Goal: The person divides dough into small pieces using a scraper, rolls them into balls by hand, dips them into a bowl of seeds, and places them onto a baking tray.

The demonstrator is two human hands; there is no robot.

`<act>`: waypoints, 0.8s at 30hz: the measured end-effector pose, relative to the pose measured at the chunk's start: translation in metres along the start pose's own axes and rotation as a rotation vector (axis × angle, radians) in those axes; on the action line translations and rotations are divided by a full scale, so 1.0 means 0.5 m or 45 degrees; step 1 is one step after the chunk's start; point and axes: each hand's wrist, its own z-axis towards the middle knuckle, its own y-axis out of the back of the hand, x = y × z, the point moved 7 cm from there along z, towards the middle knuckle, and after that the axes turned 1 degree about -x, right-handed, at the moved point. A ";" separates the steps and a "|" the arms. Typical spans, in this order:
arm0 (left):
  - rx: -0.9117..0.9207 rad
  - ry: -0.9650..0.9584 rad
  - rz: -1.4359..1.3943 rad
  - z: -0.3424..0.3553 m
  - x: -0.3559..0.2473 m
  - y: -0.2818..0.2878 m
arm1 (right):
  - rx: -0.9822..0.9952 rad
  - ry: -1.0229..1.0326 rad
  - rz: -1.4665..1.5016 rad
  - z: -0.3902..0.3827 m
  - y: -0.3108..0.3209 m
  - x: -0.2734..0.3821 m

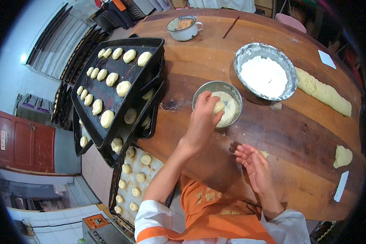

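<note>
My left hand (202, 118) pinches a small dough ball (218, 107) over a metal bowl (240, 99) of pale seeds or crumbs (230, 109). Whether the dough touches them I cannot tell. Nearer to me on the right, my right hand (254, 164) is raised a little above the wooden table (215, 154), palm turned inward and fingers stretched out, nothing in it. Just behind its fingers shows a bit of dough (264, 154), partly hidden. On the left, a black baking tray (122, 106) carries rows of round dough pieces (107, 119).
More trays (144, 173) with dough rounds lie below the stack. A larger bowl of white flour (264, 76) stands beyond the seed bowl, beside a long dough roll (323, 92). At right are a dough lump (343, 157) and a white scraper (341, 186). An enamel mug (184, 34) stands far back.
</note>
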 end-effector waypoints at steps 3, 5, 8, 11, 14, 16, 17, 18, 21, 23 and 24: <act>0.382 0.001 0.235 0.031 0.044 -0.086 | -0.051 -0.010 0.021 -0.009 0.019 -0.005; 0.689 0.091 0.448 0.024 0.082 -0.139 | -0.085 0.000 0.010 -0.010 0.034 0.000; 0.743 0.041 0.466 0.030 0.071 -0.143 | -0.171 0.060 0.005 -0.019 0.062 0.010; 0.383 0.049 0.033 0.046 0.046 -0.073 | -0.194 0.119 0.021 -0.020 0.074 0.033; 0.093 0.737 -1.200 0.026 0.020 -0.039 | -0.241 0.178 0.025 -0.024 0.089 0.051; -0.005 0.827 -1.771 -0.012 -0.012 -0.030 | -0.246 0.155 0.077 -0.028 0.081 0.053; -0.061 0.861 -2.057 -0.031 -0.024 -0.028 | -0.233 0.141 0.101 -0.028 0.071 0.052; -0.068 0.925 -2.223 -0.055 -0.030 -0.034 | -0.222 0.120 0.111 -0.033 0.062 0.050; -0.057 1.051 -2.558 -0.123 -0.044 -0.054 | -0.140 0.105 0.087 -0.041 0.004 0.044; -0.123 1.061 -2.426 -0.172 -0.028 -0.067 | 0.066 -0.016 0.002 -0.050 -0.035 0.025; -0.152 1.067 -2.357 -0.192 -0.026 -0.069 | 0.169 -0.076 -0.036 -0.053 -0.056 0.014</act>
